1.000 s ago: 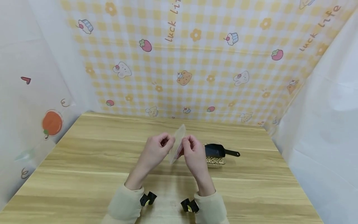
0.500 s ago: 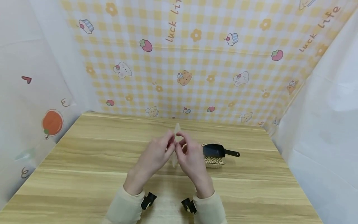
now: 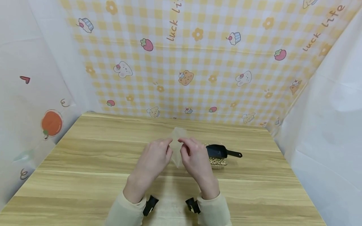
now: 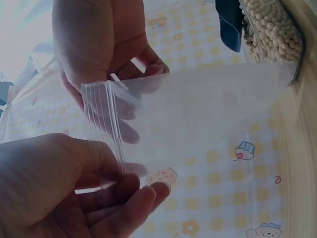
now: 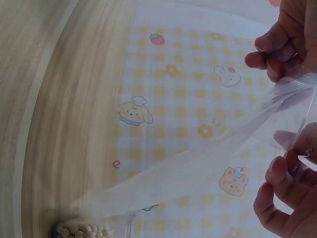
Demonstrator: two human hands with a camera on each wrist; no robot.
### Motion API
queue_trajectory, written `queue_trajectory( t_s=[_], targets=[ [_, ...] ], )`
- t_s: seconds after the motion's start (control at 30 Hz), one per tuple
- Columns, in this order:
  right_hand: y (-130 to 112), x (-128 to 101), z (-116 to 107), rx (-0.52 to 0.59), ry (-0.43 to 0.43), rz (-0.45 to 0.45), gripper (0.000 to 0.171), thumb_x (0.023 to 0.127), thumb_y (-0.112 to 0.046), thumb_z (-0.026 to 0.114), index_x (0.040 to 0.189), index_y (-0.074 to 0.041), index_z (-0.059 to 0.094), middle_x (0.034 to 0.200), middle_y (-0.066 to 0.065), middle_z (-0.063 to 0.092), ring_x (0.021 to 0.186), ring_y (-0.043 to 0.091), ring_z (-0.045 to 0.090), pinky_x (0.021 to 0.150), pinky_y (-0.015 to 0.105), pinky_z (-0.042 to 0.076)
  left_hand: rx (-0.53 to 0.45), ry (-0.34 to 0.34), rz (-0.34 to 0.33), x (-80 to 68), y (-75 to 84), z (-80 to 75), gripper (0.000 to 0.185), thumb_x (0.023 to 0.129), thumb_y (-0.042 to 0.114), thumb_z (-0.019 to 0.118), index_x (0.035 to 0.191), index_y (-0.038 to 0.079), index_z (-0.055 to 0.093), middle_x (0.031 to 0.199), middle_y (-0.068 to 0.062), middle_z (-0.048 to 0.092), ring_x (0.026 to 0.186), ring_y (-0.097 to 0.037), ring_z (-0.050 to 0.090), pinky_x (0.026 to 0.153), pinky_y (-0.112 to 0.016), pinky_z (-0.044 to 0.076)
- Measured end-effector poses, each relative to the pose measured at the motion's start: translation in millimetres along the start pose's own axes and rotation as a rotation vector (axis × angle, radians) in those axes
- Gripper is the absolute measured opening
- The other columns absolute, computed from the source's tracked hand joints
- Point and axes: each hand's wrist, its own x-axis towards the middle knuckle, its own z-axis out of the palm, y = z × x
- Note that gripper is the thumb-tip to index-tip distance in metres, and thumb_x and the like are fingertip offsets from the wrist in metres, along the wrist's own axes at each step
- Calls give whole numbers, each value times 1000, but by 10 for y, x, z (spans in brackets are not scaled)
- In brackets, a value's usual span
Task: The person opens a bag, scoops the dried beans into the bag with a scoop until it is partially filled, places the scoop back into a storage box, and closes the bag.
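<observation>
A clear plastic zip bag (image 3: 177, 157) hangs between the two hands above the table, its zip edge uppermost. In the left wrist view, my left hand (image 4: 94, 183) pinches the bag's ridged zip edge at one side between thumb and fingers. Across from it, my right hand (image 3: 198, 158) pinches the same edge at the other side, its fingers partly seen through the film. The bag looks flat and holds nothing visible. In the head view, the left hand (image 3: 154, 157) hides part of it, and its lower corner points down.
Just right of the right hand, a clear container (image 3: 219, 167) of pale round beans (image 3: 217, 161) stands on the wooden table (image 3: 85, 163). A black scoop (image 3: 217, 151) lies across the beans, its handle pointing right. A patterned cloth (image 3: 181, 56) hangs behind.
The bag was turned nearly edge-on and now shows its broad side to the head camera. The hands came together at its top, then moved slightly apart.
</observation>
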Motion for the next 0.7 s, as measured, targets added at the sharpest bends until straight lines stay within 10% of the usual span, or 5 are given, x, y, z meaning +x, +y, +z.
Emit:
queue_trajectory(
  t_s=[0.47, 0.7],
  targets=[
    [-12, -36, 40, -80, -229, 84, 34, 86, -2, 62, 118, -9, 69, 56, -11, 46, 42, 2, 34, 41, 20, 32, -6, -19, -52, -24, 77, 73, 14, 80, -9, 66, 93, -6, 68, 62, -1, 50, 49, -9, 39, 42, -19, 34],
    [28, -19, -9, -35, -203, 126, 37, 80, 3, 58, 113, -5, 71, 45, -13, 33, 39, 0, 21, 40, 19, 23, 34, -51, -58, -15, 24, 66, 11, 77, -11, 66, 86, -4, 65, 59, 0, 46, 50, -12, 40, 44, -22, 35]
  ],
)
